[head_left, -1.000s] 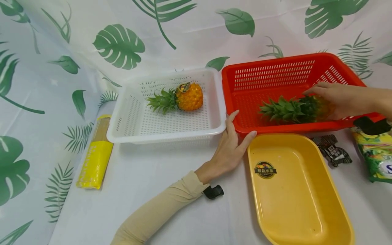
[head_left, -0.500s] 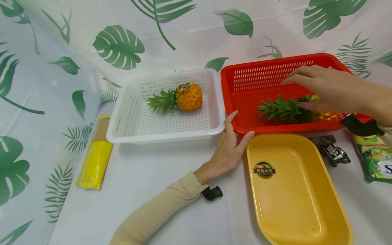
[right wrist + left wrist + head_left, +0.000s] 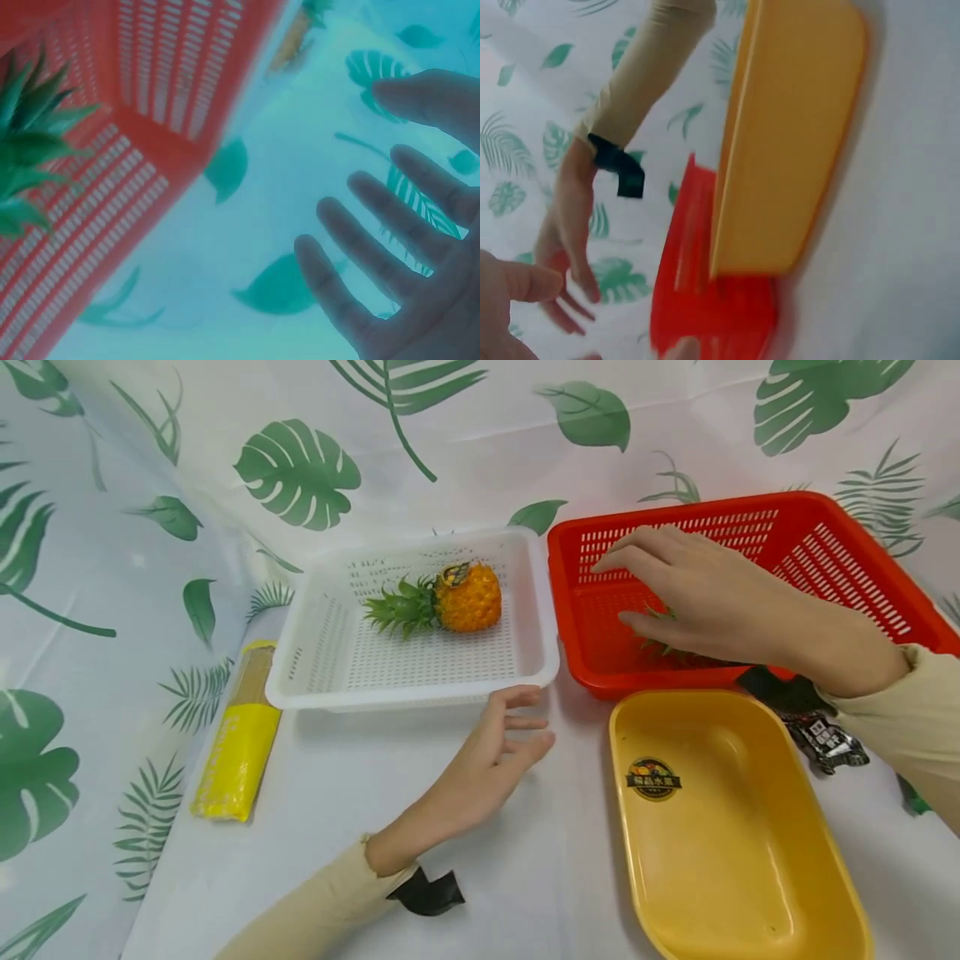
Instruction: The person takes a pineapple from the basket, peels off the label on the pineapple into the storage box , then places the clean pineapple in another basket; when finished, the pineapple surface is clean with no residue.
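My right hand (image 3: 697, 593) is above the red basket (image 3: 810, 503), holding nothing, its fingers spread in the right wrist view. Beneath it lies a pineapple in that basket, largely hidden in the head view; its green leaves (image 3: 30, 154) show in the right wrist view. My left hand (image 3: 480, 768) hovers in front of the white basket (image 3: 405, 695), fingers loosely bent and nothing in them. Inside the white basket lies an orange pineapple (image 3: 471, 599) on its side, crown to the left, with a dark label near the crown.
A yellow tub (image 3: 720, 827) with a fruit sticker stands before the red basket. Right of it lies a small black packet (image 3: 825, 743). At the left is a yellow pack of noodles (image 3: 238, 743). Leaf-printed cloth (image 3: 450, 435) rises behind the baskets.
My right hand has let go of the pineapple in the red basket and moved up and left. My left hand has left the red basket's corner and drawn back toward the lower left.
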Tool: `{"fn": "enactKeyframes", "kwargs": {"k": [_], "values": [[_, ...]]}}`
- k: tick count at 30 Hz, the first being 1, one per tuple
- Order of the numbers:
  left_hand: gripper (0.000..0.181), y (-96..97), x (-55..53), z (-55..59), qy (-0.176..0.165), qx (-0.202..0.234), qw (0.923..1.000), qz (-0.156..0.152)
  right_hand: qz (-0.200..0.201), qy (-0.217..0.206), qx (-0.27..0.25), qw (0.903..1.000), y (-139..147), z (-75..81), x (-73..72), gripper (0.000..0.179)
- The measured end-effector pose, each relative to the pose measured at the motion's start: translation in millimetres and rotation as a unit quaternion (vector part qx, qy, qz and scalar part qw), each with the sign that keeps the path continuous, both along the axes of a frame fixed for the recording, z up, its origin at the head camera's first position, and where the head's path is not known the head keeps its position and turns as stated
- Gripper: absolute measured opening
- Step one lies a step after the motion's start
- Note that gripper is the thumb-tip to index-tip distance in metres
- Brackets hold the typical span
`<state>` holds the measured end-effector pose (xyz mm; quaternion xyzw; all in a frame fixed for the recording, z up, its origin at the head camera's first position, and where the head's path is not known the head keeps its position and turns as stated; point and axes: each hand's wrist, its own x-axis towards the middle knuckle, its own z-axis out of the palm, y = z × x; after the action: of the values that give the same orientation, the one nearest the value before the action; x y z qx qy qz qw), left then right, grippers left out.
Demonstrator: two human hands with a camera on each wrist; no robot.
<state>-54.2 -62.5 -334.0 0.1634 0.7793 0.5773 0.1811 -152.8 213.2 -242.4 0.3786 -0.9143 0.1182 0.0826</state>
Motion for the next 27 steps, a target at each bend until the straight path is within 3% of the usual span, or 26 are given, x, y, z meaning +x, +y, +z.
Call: {"fn": "enactKeyframes", "kwargs": {"k": [2,4,8,11,14,16,18,19,21,27], "values": [[0.052,-18.7,3.8,0.1,0.050,0.005,0.9986,0.014,0.006,-0.009,-0.006,0.9999,-6,0.4,-4.4,0.060],[0.046,-38.0,4.7,-2.3,0.114,0.019,0.9925,0.041,0.009,-0.023,-0.016,0.9996,-12,0.3,-9.7,0.056],[0.042,-77.3,-3.8,-9.7,0.244,0.040,0.9636,0.103,0.003,-0.057,-0.034,0.9978,-20,-1.9,-19.8,0.051],[0.041,-107.7,-14.5,-13.8,0.327,0.023,0.9317,0.157,-0.005,-0.089,-0.049,0.9949,-26,-4.4,-27.8,0.049],[0.040,-136.2,-25.3,-17.1,0.405,-0.021,0.8884,0.215,-0.007,-0.123,-0.078,0.9894,-33,-8.1,-37.3,0.047],[0.040,-152.1,-31.3,-19.4,0.440,-0.053,0.8622,0.246,-0.003,-0.140,-0.101,0.9850,-39,-11.4,-43.5,0.046],[0.042,-164.4,-36.4,-22.0,0.457,-0.081,0.8441,0.268,0.000,-0.153,-0.123,0.9806,-46,-14.4,-49.9,0.046],[0.044,-169.1,-38.6,-23.4,0.458,-0.094,0.8394,0.277,0.000,-0.160,-0.132,0.9783,-50,-15.5,-52.7,0.046],[0.051,-176.0,-41.9,-26.3,0.444,-0.120,0.8377,0.294,-0.002,-0.178,-0.151,0.9724,-58,-16.3,-57.9,0.048],[0.078,-182.6,-46.9,-34.6,0.371,-0.155,0.8522,0.334,-0.014,-0.238,-0.182,0.9540,-86,-15.4,-74.0,0.054]]}}
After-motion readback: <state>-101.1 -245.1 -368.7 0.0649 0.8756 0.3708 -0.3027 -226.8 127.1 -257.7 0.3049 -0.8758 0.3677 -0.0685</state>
